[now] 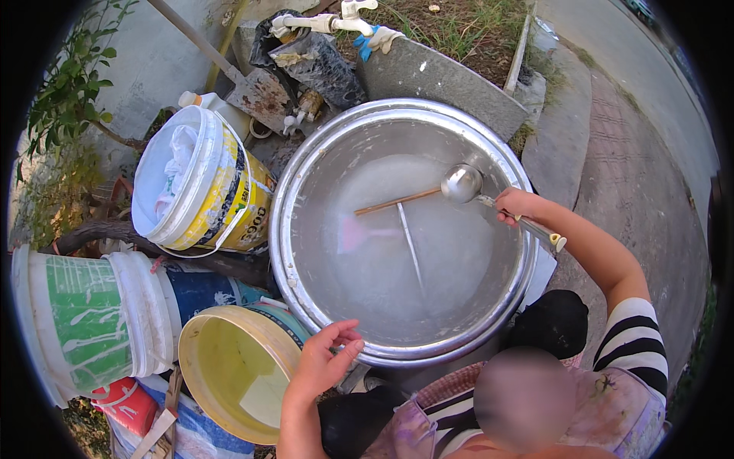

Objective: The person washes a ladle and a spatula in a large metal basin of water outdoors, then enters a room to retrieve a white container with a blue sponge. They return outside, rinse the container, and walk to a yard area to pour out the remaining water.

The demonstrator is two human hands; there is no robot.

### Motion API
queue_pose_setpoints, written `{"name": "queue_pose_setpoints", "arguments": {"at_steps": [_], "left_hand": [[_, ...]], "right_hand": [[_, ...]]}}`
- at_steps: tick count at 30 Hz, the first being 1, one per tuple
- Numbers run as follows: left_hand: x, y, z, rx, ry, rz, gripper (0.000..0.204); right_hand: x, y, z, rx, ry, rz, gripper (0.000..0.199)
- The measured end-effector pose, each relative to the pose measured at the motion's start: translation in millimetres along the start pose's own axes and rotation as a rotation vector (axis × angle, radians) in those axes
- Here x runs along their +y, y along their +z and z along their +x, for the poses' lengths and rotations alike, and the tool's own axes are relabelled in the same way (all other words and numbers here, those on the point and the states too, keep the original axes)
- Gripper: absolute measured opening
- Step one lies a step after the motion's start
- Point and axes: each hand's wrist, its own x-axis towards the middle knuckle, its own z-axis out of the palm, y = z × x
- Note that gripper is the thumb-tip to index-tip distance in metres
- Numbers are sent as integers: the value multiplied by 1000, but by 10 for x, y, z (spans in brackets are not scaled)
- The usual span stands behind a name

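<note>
- Right hand (517, 205), right of centre, fingers wrapped around a metal ladle (463, 183) over the big steel pot (306, 164).
- Left hand (325, 359), lower centre, fingers loosely spread, apparently resting on the pot's rim beside a yellow bucket (200, 336).

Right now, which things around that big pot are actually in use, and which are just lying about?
In use:
- big metal pot of cloudy liquid, left hand on its rim
- ladle, held by the right hand over the pot
- wooden stick lying in the liquid

Lying about:
- white and yellow bucket
- yellow tub
- green and white bucket
- shovel
- tap
</note>
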Motion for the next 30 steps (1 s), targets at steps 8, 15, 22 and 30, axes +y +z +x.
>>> {"name": "queue_pose_setpoints", "arguments": {"at_steps": [8,15,22,30], "left_hand": [[-37,-2,-12,-1,31,68,34],[-28,-30,-62,-21,20,22,36],[-29,-93,-138,-26,29,14,34],[-9,-96,-168,-52,75,51,35]], "right_hand": [[-544,470,729,9,-38,-651,21],[-1024,1090,881,-222,-121,118,19],[-1547,1445,496,-354,-554,-65,20],[-1607,2178,19,-280,-403,-781,18]]}}
